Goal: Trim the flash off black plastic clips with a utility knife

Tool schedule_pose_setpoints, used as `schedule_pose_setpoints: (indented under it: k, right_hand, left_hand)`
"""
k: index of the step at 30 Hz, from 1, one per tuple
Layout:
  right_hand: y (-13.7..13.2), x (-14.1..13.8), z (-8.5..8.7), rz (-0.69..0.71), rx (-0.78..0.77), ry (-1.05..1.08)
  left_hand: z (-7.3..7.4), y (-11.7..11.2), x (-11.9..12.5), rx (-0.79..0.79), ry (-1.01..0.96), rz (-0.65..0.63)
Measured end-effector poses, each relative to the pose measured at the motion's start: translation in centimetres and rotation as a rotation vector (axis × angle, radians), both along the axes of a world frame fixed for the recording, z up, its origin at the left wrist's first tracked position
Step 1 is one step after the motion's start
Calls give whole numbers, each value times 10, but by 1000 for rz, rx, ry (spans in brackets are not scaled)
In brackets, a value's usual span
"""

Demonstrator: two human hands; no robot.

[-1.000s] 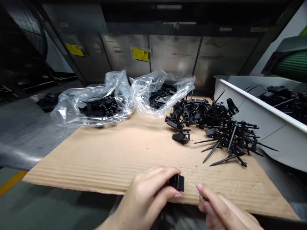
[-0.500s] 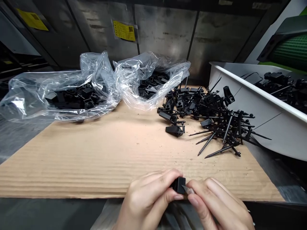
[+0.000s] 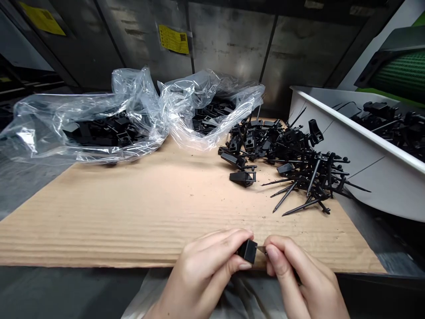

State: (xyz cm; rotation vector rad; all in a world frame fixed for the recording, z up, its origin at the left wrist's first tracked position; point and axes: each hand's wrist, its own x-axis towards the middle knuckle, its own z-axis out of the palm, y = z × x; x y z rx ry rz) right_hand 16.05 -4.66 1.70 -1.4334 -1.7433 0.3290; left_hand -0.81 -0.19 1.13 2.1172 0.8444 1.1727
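My left hand [image 3: 206,266] pinches a small black plastic block [image 3: 247,250] between thumb and fingers, just over the near edge of the cardboard sheet [image 3: 139,212]. My right hand [image 3: 299,279] is closed round a thin grey blade-like tool [image 3: 261,249], whose tip touches the right side of the block. The two hands meet at the block. Most of the tool is hidden inside the right fist.
A heap of black plastic clips and long pins [image 3: 285,159] lies at the back right of the cardboard. Two clear plastic bags [image 3: 99,124] of black parts sit at the back left. A white bin [image 3: 358,146] with more black parts stands at the right.
My right hand has come up from the lower right and brought the tool's tip to the block. The view has tilted down and left a little. The left hand keeps its hold.
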Motion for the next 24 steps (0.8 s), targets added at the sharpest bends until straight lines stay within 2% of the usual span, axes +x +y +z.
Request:
schedule_pose_setpoints:
  k: [4,7,17,24]
  right_hand:
    - [3,-2,-4,21,83,-40]
    - [4,0,-5,54,84,-41]
    - [4,4,-4,87,-117,80]
    - [6,8,2,136,-190,57]
  left_hand:
    - [4,-1,1,15,29,16]
    - [4,-2,4,35,36,25]
    - [4,-4,8,57,30,55]
    - [4,-4,8,69,2,56]
